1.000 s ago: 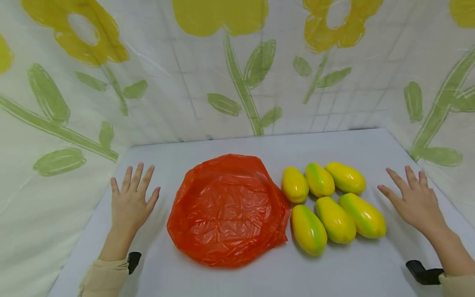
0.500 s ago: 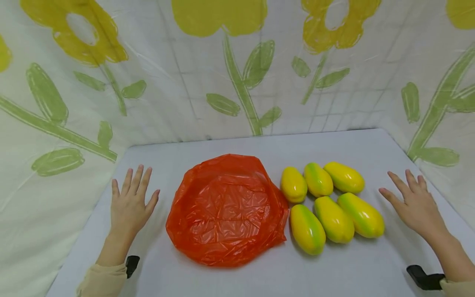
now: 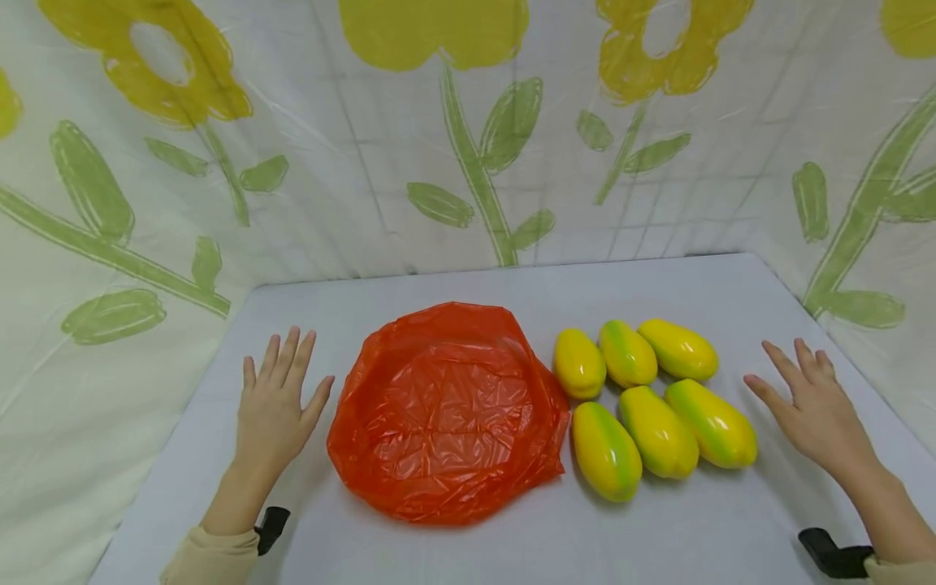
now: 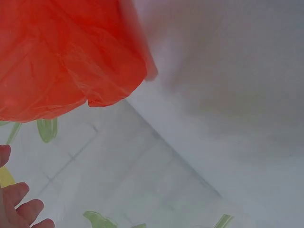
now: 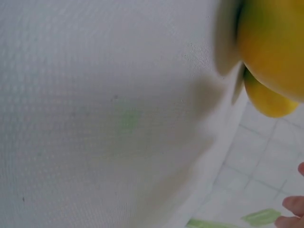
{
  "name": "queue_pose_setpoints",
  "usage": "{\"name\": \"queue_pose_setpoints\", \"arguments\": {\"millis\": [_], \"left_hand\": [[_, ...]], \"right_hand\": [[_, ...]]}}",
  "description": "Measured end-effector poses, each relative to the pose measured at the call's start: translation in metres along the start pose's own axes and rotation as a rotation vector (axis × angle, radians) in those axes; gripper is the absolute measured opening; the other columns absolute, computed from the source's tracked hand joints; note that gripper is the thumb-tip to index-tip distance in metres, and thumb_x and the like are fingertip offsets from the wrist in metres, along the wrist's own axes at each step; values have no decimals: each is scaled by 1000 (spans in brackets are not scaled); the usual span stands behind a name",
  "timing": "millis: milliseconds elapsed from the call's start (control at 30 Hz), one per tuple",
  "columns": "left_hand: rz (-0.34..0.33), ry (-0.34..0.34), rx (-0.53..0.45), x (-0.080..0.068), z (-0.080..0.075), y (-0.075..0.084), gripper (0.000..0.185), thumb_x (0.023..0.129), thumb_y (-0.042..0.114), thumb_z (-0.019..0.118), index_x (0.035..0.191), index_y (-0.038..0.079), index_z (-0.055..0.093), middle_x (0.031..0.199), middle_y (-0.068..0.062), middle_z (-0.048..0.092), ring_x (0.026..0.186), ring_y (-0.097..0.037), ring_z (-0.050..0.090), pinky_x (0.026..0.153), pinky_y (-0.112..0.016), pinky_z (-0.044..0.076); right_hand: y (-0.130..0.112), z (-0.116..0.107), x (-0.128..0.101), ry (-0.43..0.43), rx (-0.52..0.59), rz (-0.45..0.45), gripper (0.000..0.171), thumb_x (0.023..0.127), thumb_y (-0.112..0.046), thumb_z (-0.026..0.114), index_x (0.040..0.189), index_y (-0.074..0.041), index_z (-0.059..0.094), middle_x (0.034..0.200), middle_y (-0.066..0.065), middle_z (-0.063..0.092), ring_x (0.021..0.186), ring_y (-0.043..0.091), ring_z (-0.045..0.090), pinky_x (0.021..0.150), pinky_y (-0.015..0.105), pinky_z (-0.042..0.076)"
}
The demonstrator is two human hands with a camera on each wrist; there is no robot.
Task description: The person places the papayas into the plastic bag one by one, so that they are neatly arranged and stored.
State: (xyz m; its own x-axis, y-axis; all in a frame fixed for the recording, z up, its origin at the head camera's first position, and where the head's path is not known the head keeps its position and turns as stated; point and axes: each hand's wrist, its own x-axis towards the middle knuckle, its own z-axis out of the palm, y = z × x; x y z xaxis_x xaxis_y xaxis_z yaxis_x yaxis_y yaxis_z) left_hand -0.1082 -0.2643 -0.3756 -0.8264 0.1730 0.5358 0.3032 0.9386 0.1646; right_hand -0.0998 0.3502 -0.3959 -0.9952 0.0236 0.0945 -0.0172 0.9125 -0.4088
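A red plastic bag lies spread in a round heap, its mouth facing up, in the middle of the table. Just right of it several yellow-green papayas with a glossy skin form two rows. My left hand, fingers spread and straight, hovers left of the bag and holds nothing. On the other side my right hand is spread too, right of the papayas and apart from them. The left wrist view has the bag at upper left; in the right wrist view, papayas show at upper right.
The pale table ends at a back edge against a white curtain printed with yellow flowers and green leaves. The curtain also hangs at both sides. A black wrist strap piece sits by the right sleeve, another by the left.
My left hand has moved a little to the right, closer to the bag. The right hand has dropped slightly toward the near side. Bag and papayas stay in place.
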Motion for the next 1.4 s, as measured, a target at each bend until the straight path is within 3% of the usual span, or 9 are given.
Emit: {"name": "queue_pose_setpoints", "arguments": {"millis": [133,367,533,833,1067,1400], "left_hand": [[-78,-78,-117,0,1,8,61,98,32,52,147,-1,37,148,-27,38,136,-48,31,111,-66,15],[-378,-354,-447,-4,1,27,73,100,38,49,155,4,15,155,-24,24,139,-47,26,109,-63,24],[-457,-458,-551,-4,3,34,78,99,39,51,156,6,9,157,-22,19,141,-46,22,109,-61,26],[-508,-483,-583,-6,13,40,71,100,22,52,154,-1,13,154,-26,24,137,-46,30,105,-58,34],[-513,-446,-570,-5,14,41,63,99,11,47,153,-3,16,153,-28,24,138,-47,28,107,-59,30],[-516,-406,-603,-9,16,40,63,98,7,49,152,-3,19,153,-27,25,138,-46,29,108,-59,30]], "right_hand": [[-2,0,-2,-25,33,10,71,103,-44,38,153,1,14,152,37,-6,137,56,-12,99,79,1],[-9,2,-11,-105,217,43,69,104,-37,38,154,1,10,153,36,-6,136,60,-6,93,83,2],[-20,4,-13,-170,297,100,71,104,-41,34,153,2,6,152,38,-5,134,63,-2,95,82,6],[-28,8,-11,-200,312,191,76,103,-44,33,151,7,3,150,41,3,129,66,15,97,76,23],[-30,9,-9,-284,323,249,81,101,-51,31,152,4,-2,149,42,1,123,70,20,93,79,25],[-34,12,-10,-328,344,237,86,100,-53,34,152,4,-3,149,42,1,126,68,17,95,78,22]]}}
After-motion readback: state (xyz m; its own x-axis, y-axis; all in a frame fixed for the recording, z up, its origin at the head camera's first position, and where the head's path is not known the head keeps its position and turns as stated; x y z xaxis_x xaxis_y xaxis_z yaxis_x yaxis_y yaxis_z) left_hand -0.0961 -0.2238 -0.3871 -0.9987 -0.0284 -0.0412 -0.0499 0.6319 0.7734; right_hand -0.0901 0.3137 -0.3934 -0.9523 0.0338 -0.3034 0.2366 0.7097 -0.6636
